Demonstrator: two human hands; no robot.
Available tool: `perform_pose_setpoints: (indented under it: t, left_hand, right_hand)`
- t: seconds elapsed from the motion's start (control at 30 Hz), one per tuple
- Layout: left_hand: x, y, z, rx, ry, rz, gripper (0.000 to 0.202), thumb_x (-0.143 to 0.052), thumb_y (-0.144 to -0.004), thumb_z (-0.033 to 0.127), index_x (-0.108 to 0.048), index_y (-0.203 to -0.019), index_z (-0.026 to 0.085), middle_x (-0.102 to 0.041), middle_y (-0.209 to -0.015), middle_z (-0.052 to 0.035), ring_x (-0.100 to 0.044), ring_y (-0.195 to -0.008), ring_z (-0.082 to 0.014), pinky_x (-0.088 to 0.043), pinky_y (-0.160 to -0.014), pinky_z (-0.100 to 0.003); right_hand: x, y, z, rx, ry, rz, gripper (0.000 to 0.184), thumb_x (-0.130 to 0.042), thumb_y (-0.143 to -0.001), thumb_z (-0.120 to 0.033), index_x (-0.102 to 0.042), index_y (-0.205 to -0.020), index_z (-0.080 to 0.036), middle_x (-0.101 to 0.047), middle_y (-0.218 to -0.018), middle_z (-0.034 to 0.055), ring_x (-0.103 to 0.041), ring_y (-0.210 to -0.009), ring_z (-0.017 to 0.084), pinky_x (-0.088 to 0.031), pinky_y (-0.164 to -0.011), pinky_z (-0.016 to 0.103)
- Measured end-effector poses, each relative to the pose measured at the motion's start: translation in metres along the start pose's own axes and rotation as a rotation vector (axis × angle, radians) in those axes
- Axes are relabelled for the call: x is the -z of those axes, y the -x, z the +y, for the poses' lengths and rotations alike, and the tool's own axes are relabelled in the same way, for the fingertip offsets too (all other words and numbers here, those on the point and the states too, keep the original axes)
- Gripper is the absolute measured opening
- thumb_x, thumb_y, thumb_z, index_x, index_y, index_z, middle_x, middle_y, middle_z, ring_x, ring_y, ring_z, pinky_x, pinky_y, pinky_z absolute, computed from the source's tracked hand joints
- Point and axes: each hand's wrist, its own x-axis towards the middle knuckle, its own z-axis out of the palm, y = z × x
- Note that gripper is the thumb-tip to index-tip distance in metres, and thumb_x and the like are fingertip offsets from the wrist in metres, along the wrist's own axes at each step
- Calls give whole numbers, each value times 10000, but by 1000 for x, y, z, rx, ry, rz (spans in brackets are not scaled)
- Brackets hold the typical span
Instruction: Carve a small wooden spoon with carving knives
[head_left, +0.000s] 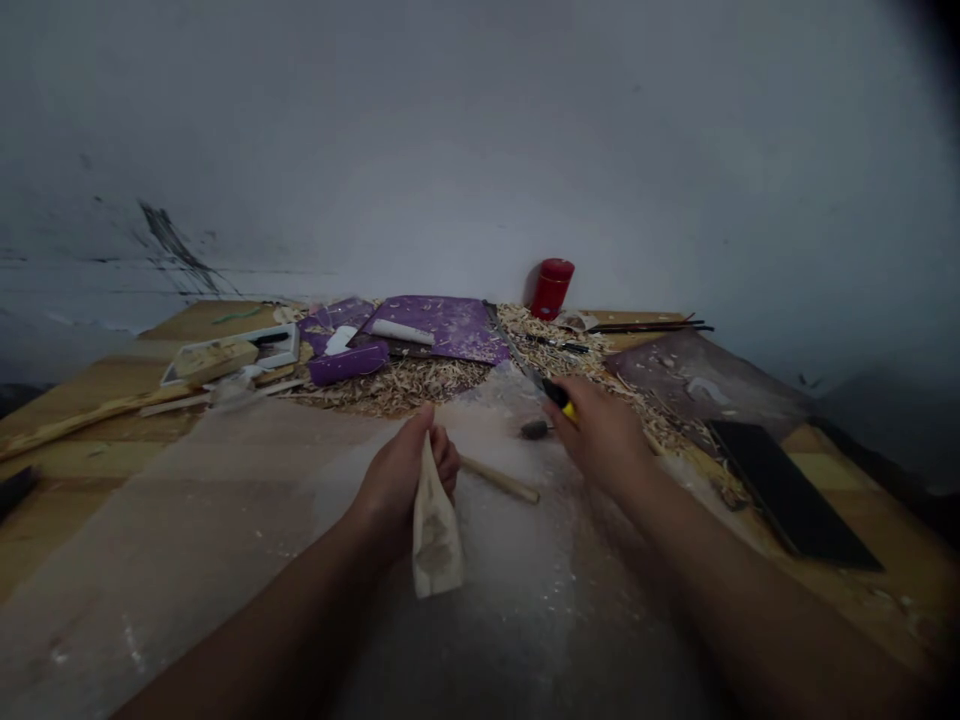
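Note:
My left hand (405, 485) is closed round a pale piece of carved wood (438, 545), whose wide end points down toward me. In my right hand (609, 432) is a utility knife (557, 393) with a black and yellow handle, its blade aimed away to the upper left. The blade is apart from the carved wood. Between the hands, a thin wooden stick (501, 479) lies on clear plastic sheeting (300, 540). Just left of the right hand sits a small dark rounded object (534, 430), too blurred to name.
Wood shavings (420, 385) heap along the back, around purple sheets (450, 325) and a white tube (403, 332). A red canister (553, 288) stands by the wall. At left are a white tray (285, 345) and a long stick (82, 422); a dark flat slab (791, 490) lies right.

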Motion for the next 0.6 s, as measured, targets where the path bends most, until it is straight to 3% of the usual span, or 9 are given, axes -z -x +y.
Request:
perform_pose_setpoints:
  t: [0.07,0.13,0.2,0.33,0.47,0.6]
  left_hand:
    - [1,0,2,-36,5,8,530,-374,-824,500,-346,-410,170,-311,-357,43,-243,-272,-55,-186,-287,-169]
    - [3,1,4,-43,9,16,553,-353,-819,539,-339,-405,172,-309,-351,43,-244,-266,-57,-191,-280,-171]
    - [3,1,6,-34,21,13,572,-320,-815,569,-334,-398,178,-303,-341,41,-244,-257,-65,-195,-272,-180]
    - [4,1,9,-38,46,15,583,-295,-824,562,-338,-387,179,-300,-321,37,-245,-242,-73,-206,-264,-186]
    - [4,2,11,-28,47,26,587,-273,-835,546,-347,-385,178,-303,-317,33,-258,-236,-78,-225,-255,-189]
    - [2,4,11,-13,42,14,595,-261,-842,539,-353,-379,176,-307,-314,28,-271,-235,-85,-247,-252,-199]
  right_hand:
    - [5,0,7,42,49,-12,383,-476,-846,-289,-470,-1201,-146,-544,-1126,176,-528,-966,301,-377,-769,420]
    - [6,7,-1,149,42,-113,366,-465,-862,-349,-490,-1196,-201,-579,-1124,118,-549,-971,263,-391,-786,378]
    - [3,18,-17,284,8,-246,344,-443,-869,-432,-536,-1139,-242,-632,-1017,52,-583,-890,208,-406,-752,309]
    - [-7,34,-46,474,31,-452,515,-237,-904,-560,-589,-969,-189,-600,-733,35,-551,-660,183,-364,-602,284]
    - [-15,36,-50,510,91,-470,594,-156,-894,-599,-569,-804,-182,-558,-676,25,-502,-586,164,-304,-544,277]
    - [-17,35,-47,516,121,-456,563,-160,-899,-593,-543,-797,-193,-554,-684,15,-495,-583,158,-277,-531,279]
